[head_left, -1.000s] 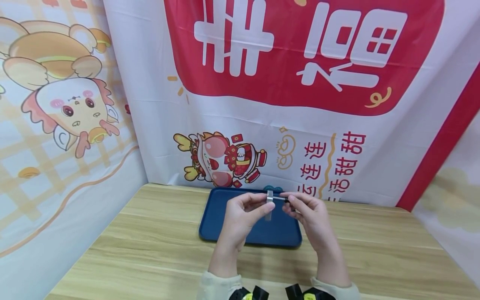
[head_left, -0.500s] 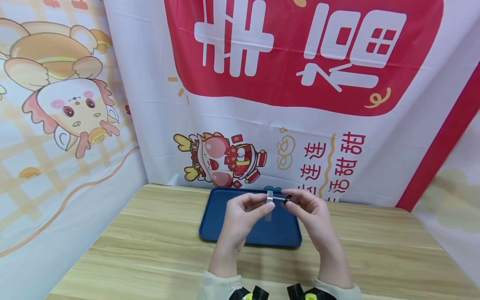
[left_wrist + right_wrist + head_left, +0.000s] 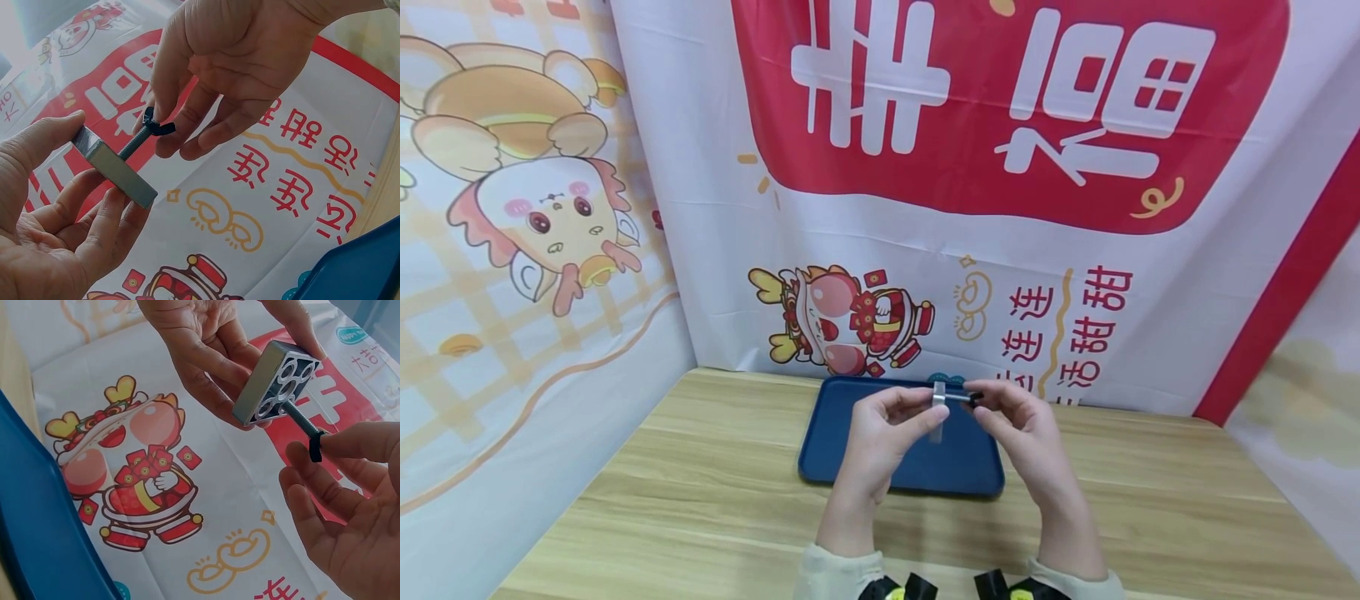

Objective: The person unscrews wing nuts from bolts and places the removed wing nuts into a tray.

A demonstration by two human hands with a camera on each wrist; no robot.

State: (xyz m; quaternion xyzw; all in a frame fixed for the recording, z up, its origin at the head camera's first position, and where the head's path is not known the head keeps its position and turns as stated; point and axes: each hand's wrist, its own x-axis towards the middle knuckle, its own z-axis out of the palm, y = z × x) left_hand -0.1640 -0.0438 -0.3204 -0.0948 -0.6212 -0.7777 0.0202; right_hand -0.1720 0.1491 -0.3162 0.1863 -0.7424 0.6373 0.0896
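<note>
My left hand [image 3: 880, 433] grips a small grey metal block [image 3: 122, 172] by its edges, thumb on one side and fingers on the other. One face of the block [image 3: 278, 384], seen in the right wrist view, has several round holes and ribs. Out of its middle hole sticks the threaded shank of a wing screw [image 3: 301, 422] with a black winged head. My right hand [image 3: 1026, 429] pinches that head between thumb and fingertips, the other fingers loosely bent. A good length of thread shows between block and head. Both hands are raised over the tray.
A dark blue tray [image 3: 895, 475] lies on the wood-grain table [image 3: 700, 500], below and behind the hands. Printed cloth [image 3: 715, 250] hangs as a backdrop right behind the table's far edge, with another patterned sheet [image 3: 550, 400] along the left.
My right hand's thumb and fingers have shifted their hold around the wing screw's head, and the head's wings have turned. My left hand and the block have stayed in place.
</note>
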